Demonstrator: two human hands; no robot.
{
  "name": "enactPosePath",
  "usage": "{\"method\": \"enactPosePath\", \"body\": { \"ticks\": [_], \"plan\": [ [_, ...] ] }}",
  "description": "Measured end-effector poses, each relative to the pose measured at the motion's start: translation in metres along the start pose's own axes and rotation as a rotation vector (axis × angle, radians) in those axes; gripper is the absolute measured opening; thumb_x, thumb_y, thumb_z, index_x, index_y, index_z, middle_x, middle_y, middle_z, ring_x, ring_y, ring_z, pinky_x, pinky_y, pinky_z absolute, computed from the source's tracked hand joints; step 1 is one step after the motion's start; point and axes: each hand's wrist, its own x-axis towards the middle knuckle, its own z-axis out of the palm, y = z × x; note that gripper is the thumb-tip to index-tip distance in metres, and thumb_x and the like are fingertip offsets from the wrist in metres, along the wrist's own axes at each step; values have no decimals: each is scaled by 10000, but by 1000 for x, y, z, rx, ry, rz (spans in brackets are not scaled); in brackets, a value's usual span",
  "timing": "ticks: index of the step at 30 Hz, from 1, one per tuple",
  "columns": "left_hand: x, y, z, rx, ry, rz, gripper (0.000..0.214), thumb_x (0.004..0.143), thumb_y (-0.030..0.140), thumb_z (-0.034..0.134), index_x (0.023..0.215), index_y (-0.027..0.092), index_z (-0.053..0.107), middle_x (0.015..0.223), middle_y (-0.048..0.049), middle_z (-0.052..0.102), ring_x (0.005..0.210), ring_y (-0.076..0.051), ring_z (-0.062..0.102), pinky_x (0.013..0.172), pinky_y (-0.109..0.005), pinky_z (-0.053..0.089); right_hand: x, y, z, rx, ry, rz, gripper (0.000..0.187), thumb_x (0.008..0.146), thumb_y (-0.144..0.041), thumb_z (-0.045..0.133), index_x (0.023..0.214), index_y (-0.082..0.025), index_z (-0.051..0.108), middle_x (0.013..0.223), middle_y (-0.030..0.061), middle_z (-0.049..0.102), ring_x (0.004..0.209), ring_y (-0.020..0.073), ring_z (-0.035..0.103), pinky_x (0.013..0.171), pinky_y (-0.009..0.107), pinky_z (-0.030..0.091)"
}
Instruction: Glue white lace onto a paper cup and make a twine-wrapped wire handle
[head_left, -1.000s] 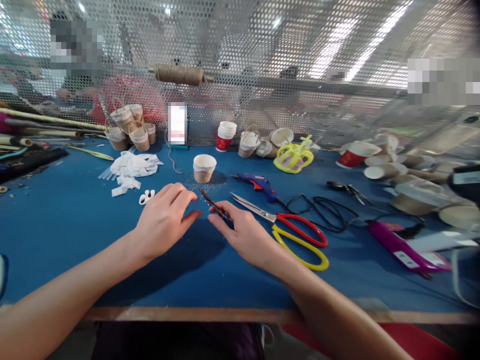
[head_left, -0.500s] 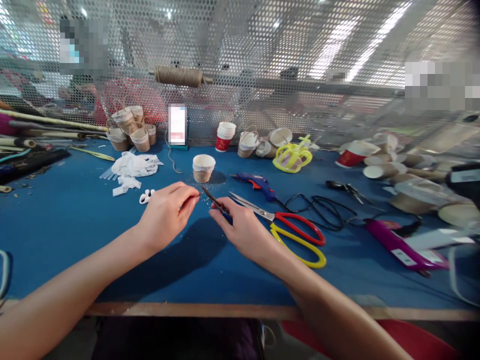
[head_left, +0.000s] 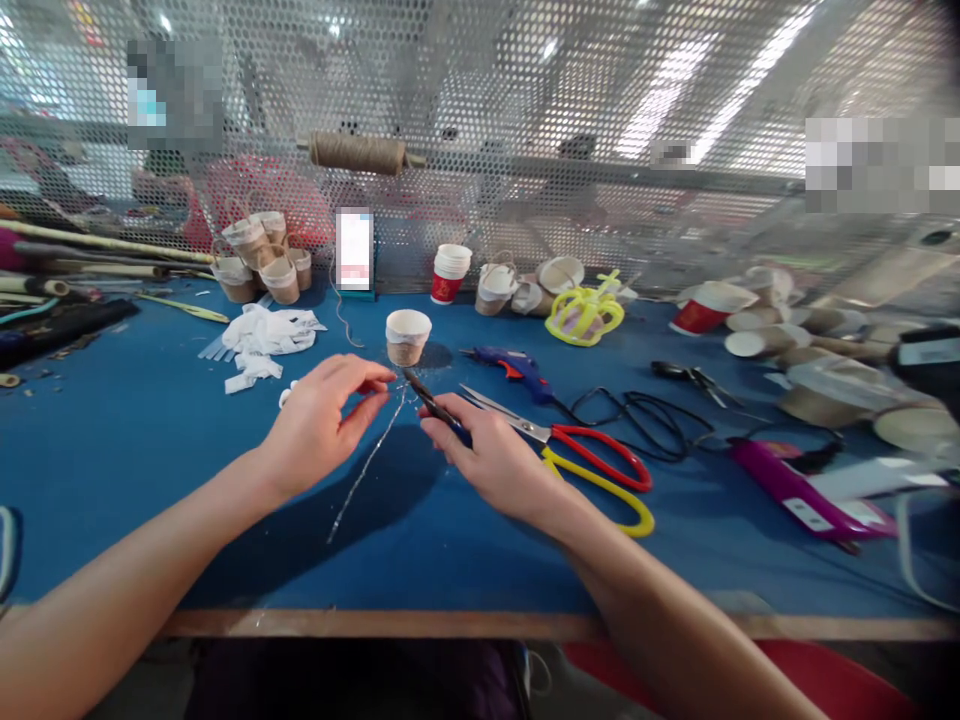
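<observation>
My left hand (head_left: 322,420) hovers left of the tool tip, thumb and forefinger parted, with nothing I can make out between them. In my right hand (head_left: 487,450) is a pair of small dark snips (head_left: 426,395), pointing up and left toward the left fingertips. A thin glinting streak (head_left: 367,465), perhaps a scrap in motion, slants down from the tip toward the table edge. Just beyond stands a small brown cup with a white rim (head_left: 407,338), with pale crumbs before it. Large scissors with red and yellow handles (head_left: 600,455) lie beside my right hand.
A blue glue gun (head_left: 517,368) lies right of the cup, its black cord coiled. Crumpled white cloth (head_left: 270,330) and several small cups (head_left: 259,255) sit left. A phone (head_left: 355,250) stands behind. On the right are a purple tool (head_left: 802,490) and piled cups (head_left: 832,385).
My left thumb and forefinger have parted from a pinch, and that hand has shifted slightly left. The glinting streak has appeared below the snips. The cup has stayed put.
</observation>
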Motion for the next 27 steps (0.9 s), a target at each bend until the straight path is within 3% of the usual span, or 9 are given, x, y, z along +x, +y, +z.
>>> {"method": "enactPosePath", "body": {
  "ticks": [2, 4, 7, 11, 15, 18, 21, 24, 27],
  "plan": [
    [-2, 0, 2, 209, 90, 227, 132, 814, 179, 494, 877, 152, 608, 857, -82, 640, 829, -171, 565, 759, -328, 461, 0, 0, 2, -10, 5, 41, 193, 878, -309, 405, 859, -169, 537, 734, 31, 624, 636, 141, 557, 596, 251, 398],
    [-4, 1, 4, 313, 108, 319, 146, 826, 223, 504, 853, 130, 612, 823, -96, 642, 803, -179, 572, 732, -321, 473, 0, 1, 4, -26, 12, 51, 183, 874, -297, 411, 876, -168, 541, 778, 48, 641, 688, 162, 580, 617, 263, 403],
    [-8, 4, 9, 476, 111, 328, 225, 778, 335, 581, 843, 124, 623, 810, -105, 647, 793, -214, 580, 719, -350, 480, 0, 0, 7, -37, 36, 63, 157, 863, -270, 434, 894, -165, 546, 829, 65, 657, 750, 185, 601, 648, 276, 410],
    [-9, 12, 10, 533, 100, 229, 153, 795, 220, 527, 833, 131, 646, 814, -111, 665, 772, -222, 602, 717, -367, 476, -1, -1, 8, -53, 56, 78, 147, 858, -258, 446, 884, -161, 554, 833, 70, 662, 752, 189, 608, 659, 281, 416],
    [-3, 21, -2, 114, -14, -63, 129, 772, 222, 545, 777, 154, 655, 735, -54, 674, 684, -169, 602, 670, -308, 476, -2, 1, 3, -63, 66, -25, 146, 855, -254, 450, 899, -159, 553, 822, 62, 652, 739, 172, 594, 655, 267, 415],
    [1, 19, -10, -468, -207, -407, 81, 711, 223, 618, 679, 150, 633, 609, -5, 641, 572, -116, 577, 587, -251, 472, -2, 3, -1, -54, 37, -152, 146, 845, -240, 464, 914, -152, 557, 822, 58, 642, 721, 151, 572, 652, 251, 415],
    [2, 8, -9, -954, -354, -603, 119, 645, 229, 690, 641, 135, 617, 591, 2, 628, 519, -87, 563, 544, -221, 461, -1, 6, -2, -11, -9, -217, 157, 843, -240, 462, 920, -145, 560, 800, 49, 634, 682, 133, 551, 630, 239, 416],
    [3, -1, -5, -1081, -378, -647, 163, 610, 245, 728, 631, 127, 617, 599, -4, 631, 522, -88, 576, 534, -209, 452, 0, 7, -1, 26, -33, -208, 166, 851, -254, 456, 931, -148, 556, 801, 39, 627, 680, 124, 539, 630, 232, 417],
    [4, -1, -4, -935, -310, -598, 126, 626, 222, 706, 634, 130, 620, 583, -2, 635, 538, -91, 580, 563, -214, 454, 1, 7, 0, 19, -41, -167, 193, 841, -287, 487, 963, -149, 544, 822, 38, 621, 694, 126, 535, 643, 237, 416]
  ]
}}
